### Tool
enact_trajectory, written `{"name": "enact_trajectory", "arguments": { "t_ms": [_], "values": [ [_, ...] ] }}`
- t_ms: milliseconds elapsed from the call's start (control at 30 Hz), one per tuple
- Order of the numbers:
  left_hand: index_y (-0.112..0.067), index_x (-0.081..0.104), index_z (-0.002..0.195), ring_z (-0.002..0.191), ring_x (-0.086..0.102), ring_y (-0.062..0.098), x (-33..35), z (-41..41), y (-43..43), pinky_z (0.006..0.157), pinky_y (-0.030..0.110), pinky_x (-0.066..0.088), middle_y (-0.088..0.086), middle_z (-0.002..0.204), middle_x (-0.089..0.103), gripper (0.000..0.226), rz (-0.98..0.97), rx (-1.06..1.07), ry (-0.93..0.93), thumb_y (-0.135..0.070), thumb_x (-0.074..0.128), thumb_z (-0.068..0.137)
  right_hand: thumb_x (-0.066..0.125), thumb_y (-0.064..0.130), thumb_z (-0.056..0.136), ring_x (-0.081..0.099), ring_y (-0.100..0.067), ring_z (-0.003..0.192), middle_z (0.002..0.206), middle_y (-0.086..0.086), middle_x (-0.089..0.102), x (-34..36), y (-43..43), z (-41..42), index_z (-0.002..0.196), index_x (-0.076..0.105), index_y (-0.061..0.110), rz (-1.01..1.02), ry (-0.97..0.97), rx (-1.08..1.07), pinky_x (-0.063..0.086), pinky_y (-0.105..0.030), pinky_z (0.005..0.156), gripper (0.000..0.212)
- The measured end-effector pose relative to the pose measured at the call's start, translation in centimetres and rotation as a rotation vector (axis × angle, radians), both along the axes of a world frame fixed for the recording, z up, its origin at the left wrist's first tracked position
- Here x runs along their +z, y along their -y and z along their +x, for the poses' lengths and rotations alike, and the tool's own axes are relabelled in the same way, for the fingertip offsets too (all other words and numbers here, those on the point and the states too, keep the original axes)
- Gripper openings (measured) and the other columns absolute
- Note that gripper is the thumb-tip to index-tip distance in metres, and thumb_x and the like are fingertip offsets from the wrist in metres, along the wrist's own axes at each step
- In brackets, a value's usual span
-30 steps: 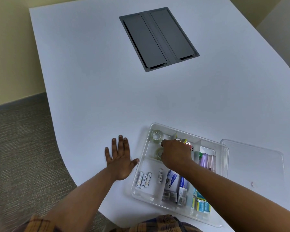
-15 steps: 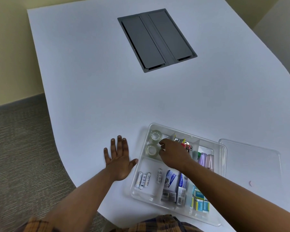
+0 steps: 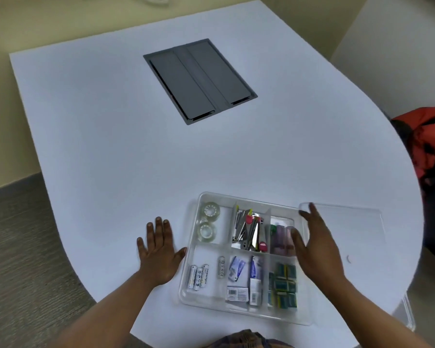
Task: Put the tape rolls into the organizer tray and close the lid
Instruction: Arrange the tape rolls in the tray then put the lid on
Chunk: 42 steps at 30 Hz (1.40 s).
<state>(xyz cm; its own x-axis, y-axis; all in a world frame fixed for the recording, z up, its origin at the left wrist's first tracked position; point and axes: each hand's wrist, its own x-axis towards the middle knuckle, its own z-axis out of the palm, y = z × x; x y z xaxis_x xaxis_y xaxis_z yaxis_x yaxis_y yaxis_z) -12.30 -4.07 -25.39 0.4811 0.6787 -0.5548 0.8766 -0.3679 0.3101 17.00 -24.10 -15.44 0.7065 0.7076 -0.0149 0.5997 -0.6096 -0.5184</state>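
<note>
No legible text. White AA batteries (image 3: 198, 276) in the clear plastic organizer tray (image 3: 187, 295) carry dark print, too blurred to read. White card package (image 3: 236, 294) shows a barcode block, digits unreadable. Blue-white packets (image 3: 236, 268) and green small boxes (image 3: 283, 285) have markings, none resolvable.
</note>
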Motion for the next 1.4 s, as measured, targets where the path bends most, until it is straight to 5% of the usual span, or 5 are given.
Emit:
{"name": "enact_trajectory", "arguments": {
  "t_ms": [200, 367, 767, 1167, 1400],
  "values": [
    [-0.017, 0.004, 0.151, 0.148, -0.004, 0.022, 2.2, -0.1, 0.6, 0.118, 0.048, 0.01, 0.004, 0.162, 0.003, 0.069, 0.063, 0.172, 0.188, -0.045, 0.037, 0.097, 0.051, 0.025, 0.097, 0.031, -0.029, 0.142, 0.161, -0.002, 0.014, -3.0, 7.3, 2.9, 0.147, 0.031, 0.012, -0.184, -0.106, -0.221, 0.037, -0.047, 0.107, 0.055],
    [-0.01, 0.046, 0.137, 0.147, 0.01, 0.021, 6.2, 1.8, 2.8, 0.109, 0.057, 0.029, 0.004, 0.157, 0.023, 0.043, 0.349, 0.201, 0.496, -0.013, 0.05, 0.094, 0.061, 0.07, 0.075, 0.007, -0.029, 0.148, 0.163, -0.006, -0.001, -5.4, 9.8, 1.7, 0.152, 0.003, 0.013, -0.58, -0.127, -0.085, 0.026, -0.055, 0.111, 0.111],
    [-0.032, 0.024, 0.147, 0.142, -0.006, -0.005, 12.2, 11.0, 9.0, 0.115, 0.027, 0.005, -0.019, 0.155, 0.011, 0.061, 0.151, -0.22, 0.682, -0.039, 0.052, 0.093, 0.059, 0.023, 0.086, 0.001, -0.035, 0.147, 0.161, -0.013, 0.003, -4.7, 8.6, 0.4, 0.15, 0.004, 0.006, -0.648, -0.088, -0.118, 0.025, -0.053, 0.113, 0.086],
    [-0.025, 0.026, 0.147, 0.143, 0.002, -0.003, 15.0, 13.1, 7.7, 0.118, 0.026, 0.012, -0.019, 0.154, 0.012, 0.07, 0.106, -0.181, 0.798, -0.027, 0.064, 0.088, 0.052, -0.006, 0.086, 0.066, -0.031, 0.098, 0.126, -0.004, 0.065, 6.3, 7.0, 5.3, 0.144, 0.042, 0.029, 0.094, 0.273, -0.202, 0.049, -0.031, 0.081, 0.068],
    [-0.027, 0.025, 0.146, 0.143, 0.019, 0.005, 19.2, 13.8, 1.6, 0.116, 0.031, 0.02, -0.006, 0.158, 0.021, 0.07, 0.2, 0.041, 1.037, -0.014, 0.063, 0.089, 0.059, -0.016, 0.077, 0.063, -0.012, 0.109, 0.123, 0.008, 0.065, 12.1, 2.1, 4.8, 0.127, 0.06, 0.026, 0.343, 0.462, 0.234, 0.041, -0.037, 0.107, 0.065]
  ]
}}
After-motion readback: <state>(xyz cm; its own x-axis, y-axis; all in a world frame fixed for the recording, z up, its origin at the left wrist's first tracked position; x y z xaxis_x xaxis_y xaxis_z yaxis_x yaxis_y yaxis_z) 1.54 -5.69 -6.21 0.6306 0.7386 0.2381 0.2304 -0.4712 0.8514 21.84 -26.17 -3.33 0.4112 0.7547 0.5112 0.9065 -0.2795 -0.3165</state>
